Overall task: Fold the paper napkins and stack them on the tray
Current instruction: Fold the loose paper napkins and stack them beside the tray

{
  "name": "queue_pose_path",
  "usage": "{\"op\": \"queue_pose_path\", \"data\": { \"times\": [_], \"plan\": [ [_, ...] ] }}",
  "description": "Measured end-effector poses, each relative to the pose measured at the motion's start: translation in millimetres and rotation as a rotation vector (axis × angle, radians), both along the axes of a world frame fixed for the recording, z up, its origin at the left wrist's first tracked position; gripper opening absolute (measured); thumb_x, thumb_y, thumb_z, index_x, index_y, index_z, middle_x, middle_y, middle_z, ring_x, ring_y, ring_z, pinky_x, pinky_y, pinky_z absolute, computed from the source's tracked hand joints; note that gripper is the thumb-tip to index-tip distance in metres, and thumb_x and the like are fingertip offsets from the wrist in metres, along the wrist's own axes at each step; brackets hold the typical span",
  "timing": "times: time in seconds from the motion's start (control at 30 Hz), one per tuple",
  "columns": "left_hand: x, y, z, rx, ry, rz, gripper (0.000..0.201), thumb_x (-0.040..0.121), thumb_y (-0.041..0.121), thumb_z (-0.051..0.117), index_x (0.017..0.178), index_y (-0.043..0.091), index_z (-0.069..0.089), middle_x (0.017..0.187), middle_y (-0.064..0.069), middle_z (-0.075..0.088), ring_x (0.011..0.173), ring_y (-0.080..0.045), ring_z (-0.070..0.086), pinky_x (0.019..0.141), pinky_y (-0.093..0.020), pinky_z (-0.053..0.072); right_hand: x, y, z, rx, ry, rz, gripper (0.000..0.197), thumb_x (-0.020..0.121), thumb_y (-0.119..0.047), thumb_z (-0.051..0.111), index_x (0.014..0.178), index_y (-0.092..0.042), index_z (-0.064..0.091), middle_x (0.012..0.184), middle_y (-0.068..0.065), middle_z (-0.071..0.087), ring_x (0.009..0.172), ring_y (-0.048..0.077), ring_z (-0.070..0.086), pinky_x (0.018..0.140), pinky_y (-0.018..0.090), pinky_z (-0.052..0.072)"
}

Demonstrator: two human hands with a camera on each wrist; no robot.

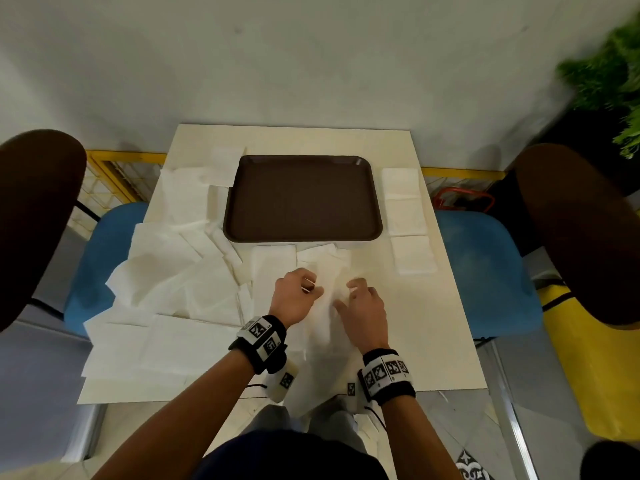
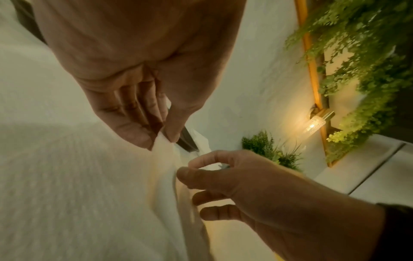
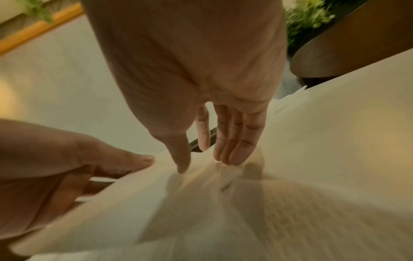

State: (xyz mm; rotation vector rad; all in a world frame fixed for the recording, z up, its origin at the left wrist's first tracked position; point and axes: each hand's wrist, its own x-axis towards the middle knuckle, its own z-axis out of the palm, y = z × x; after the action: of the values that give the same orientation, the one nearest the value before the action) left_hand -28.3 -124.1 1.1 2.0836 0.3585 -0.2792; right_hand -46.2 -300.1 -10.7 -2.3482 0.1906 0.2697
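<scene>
Now we pinch one unfolded paper napkin [image 1: 327,306] with the left hand [image 1: 294,296] and right hand [image 1: 363,308], lifted before the bare brown tray [image 1: 303,233], probably to align its edges for folding.

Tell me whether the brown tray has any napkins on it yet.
Empty. The head view shows the tray with a bare brown floor; folded napkins lie on the table beside it, and both hands hold another napkin in front.
</scene>
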Motion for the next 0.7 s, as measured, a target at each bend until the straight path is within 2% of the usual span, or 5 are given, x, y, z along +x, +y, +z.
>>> {"op": "queue_pose_path", "data": {
  "times": [0.1,0.2,0.43,0.57,0.7],
  "plan": [
    [-2,8,24,-0.083,-0.080,-0.012,0.012,0.093,0.028,0.082,0.094,0.021,0.072,0.089,0.007,0.077,0.079,-0.015,0.074,0.080,-0.036,0.064,-1,-5,9,0.192,-0.066,-0.060,0.049,0.098,-0.050,0.074,0.135,-0.029,0.049,0.120,-0.002,0.067,0.106,0.019,0.066,0.086,0.030,0.053],
    [-5,16,55,-0.191,-0.124,-0.034,0.015,0.097,0.028,0.078,0.096,0.017,0.068,0.084,0.003,0.079,0.075,-0.015,0.074,0.079,-0.036,0.065,-4,-3,34,0.396,-0.021,-0.100,0.058,0.096,-0.056,0.075,0.141,-0.034,0.044,0.116,-0.007,0.070,0.105,0.010,0.070,0.083,0.021,0.054],
    [-11,39,109,-0.414,-0.224,-0.038,0.014,0.106,0.017,0.064,0.118,0.017,0.057,0.095,-0.004,0.081,0.094,-0.023,0.077,0.080,-0.032,0.063,-5,2,79,0.900,0.111,-0.140,0.061,0.088,-0.019,0.090,0.139,-0.026,0.057,0.121,0.006,0.080,0.113,0.026,0.077,0.099,0.051,0.062],
    [-8,59,101,-0.283,-0.292,-0.122,0.058,0.104,-0.004,0.048,0.148,0.033,0.041,0.127,0.002,0.072,0.111,-0.015,0.072,0.095,-0.038,0.061,3,5,104,0.833,0.082,-0.111,0.053,0.088,-0.020,0.090,0.133,-0.025,0.062,0.119,0.001,0.081,0.112,0.019,0.077,0.100,0.045,0.062],
    [-3,74,92,0.002,-0.375,-0.333,0.099,0.092,0.006,0.078,0.162,0.052,0.023,0.168,0.012,0.027,0.154,-0.004,0.030,0.123,-0.039,0.040,10,8,131,0.876,0.101,-0.076,0.041,0.092,-0.013,0.086,0.127,-0.012,0.066,0.115,0.007,0.081,0.111,0.026,0.078,0.097,0.045,0.063]
  ]
}}
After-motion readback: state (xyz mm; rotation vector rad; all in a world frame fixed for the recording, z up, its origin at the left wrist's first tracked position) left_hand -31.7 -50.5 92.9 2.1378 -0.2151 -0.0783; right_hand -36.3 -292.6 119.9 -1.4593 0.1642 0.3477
